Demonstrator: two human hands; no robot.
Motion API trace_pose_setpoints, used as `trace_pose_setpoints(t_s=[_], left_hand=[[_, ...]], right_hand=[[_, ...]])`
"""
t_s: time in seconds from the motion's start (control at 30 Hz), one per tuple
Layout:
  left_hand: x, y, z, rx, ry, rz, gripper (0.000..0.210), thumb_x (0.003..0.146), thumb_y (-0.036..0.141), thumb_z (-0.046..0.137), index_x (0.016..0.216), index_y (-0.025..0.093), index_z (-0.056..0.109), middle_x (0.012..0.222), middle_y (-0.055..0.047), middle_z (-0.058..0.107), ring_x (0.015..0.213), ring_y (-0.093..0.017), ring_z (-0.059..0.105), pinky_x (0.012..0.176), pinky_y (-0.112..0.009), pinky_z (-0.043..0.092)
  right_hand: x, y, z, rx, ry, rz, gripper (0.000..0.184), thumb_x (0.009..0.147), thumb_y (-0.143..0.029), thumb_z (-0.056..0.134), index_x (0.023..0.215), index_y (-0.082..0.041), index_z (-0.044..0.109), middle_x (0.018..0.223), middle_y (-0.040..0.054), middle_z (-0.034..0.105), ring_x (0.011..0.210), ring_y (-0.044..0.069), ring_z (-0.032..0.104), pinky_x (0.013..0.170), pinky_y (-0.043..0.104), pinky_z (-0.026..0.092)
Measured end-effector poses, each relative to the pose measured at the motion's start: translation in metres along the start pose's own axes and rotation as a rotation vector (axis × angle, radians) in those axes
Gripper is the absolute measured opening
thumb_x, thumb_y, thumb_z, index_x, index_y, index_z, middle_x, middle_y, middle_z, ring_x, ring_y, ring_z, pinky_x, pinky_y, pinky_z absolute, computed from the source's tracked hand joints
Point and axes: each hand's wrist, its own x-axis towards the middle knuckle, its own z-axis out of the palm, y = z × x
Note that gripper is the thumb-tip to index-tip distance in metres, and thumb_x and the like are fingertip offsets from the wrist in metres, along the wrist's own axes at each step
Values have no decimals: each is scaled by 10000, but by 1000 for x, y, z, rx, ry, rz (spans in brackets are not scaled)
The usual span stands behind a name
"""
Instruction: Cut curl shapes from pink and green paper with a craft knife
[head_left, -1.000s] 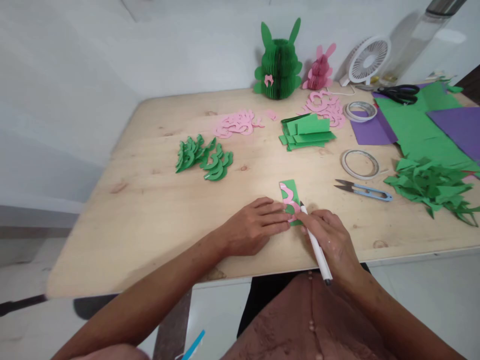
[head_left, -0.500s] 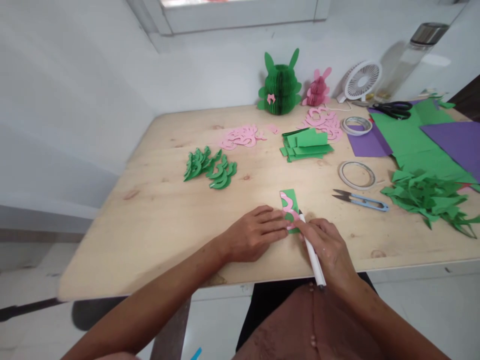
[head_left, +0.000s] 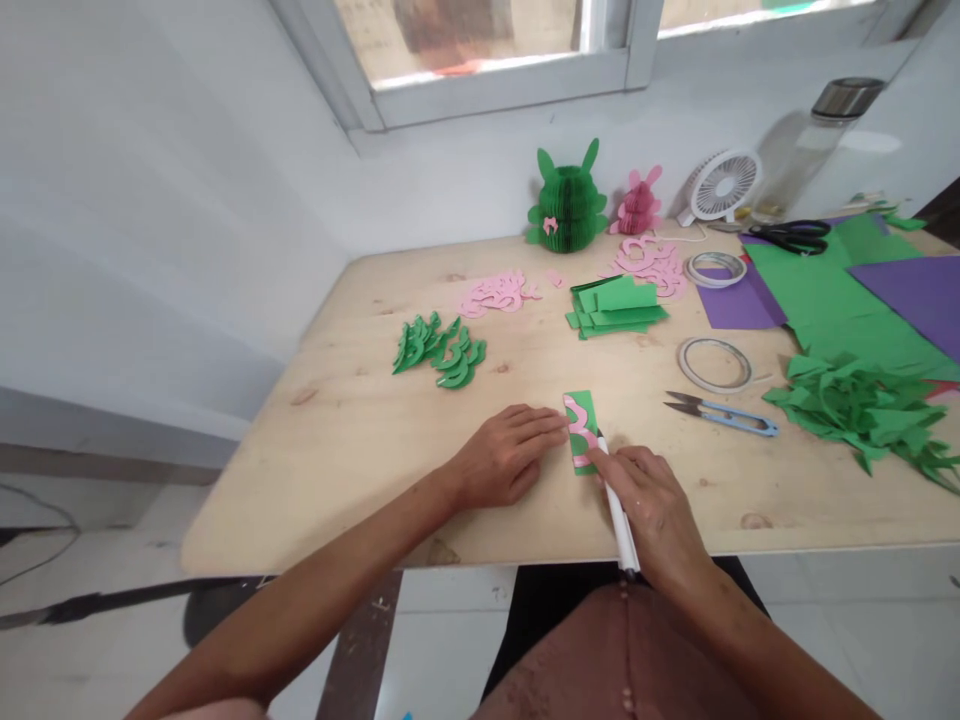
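A small green paper strip lies on the wooden table near its front edge, with a wavy pink paper cutout flat on top of it. My left hand rests palm down, fingers stretched out, its fingertips at the left edge of the strip and the cutout. My right hand holds a white marker pen, dark tip upward at the strip's right edge. A finger of that hand presses on the lower part of the cutout.
Green cutouts, pink cutouts and green strips lie farther back. Blue thread snips, a tape roll and green scraps are on the right. A green paper figure and a white fan stand by the wall.
My left hand has drawn back slightly left, uncovering more of the pink cutout. The right hand keeps the marker at the strip's right edge. The camera view has tilted up.
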Motion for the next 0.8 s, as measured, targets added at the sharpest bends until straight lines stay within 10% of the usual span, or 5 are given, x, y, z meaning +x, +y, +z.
trace_pose_setpoints(t_s=[0.8], left_hand=[[9,-11,10,27,-18,-78,321,850,124,447,1153,136,556,1304,-109,606,1200,-246,526,979,-422,423]], right_hand=[[6,-5,-6,19,-6,23,447,969,-117,427,1404,-211,467,930,81,661,896,236,556,748,362,440]])
